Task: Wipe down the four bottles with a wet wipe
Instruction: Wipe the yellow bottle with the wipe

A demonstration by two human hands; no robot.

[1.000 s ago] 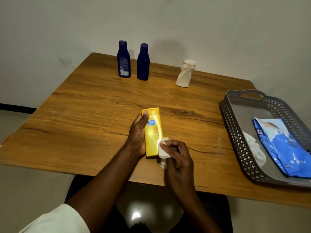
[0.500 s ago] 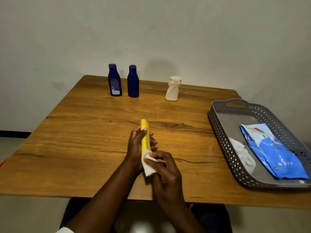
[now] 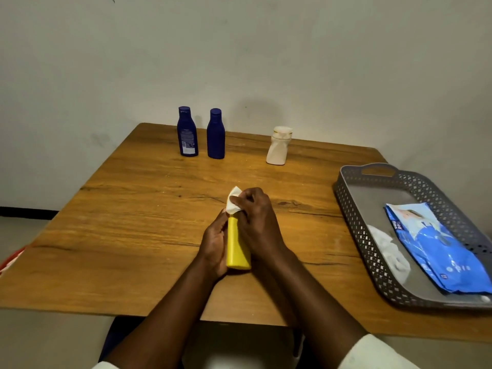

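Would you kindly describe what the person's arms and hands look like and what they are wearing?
Both forearms are bare. The left hand and right hand wear no gloves, and no rings or watch show. A pale cream sleeve is pushed up the right arm, with a matching edge on the left.

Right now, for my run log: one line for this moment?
left hand holds yellow bottle | right hand wipes top with wet wipe | three bottles standing

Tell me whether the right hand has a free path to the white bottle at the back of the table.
Probably yes. The bare table between the right hand and the white bottle holds nothing, and the tray sits off to the side. The hand is holding the wipe against the yellow bottle, though.
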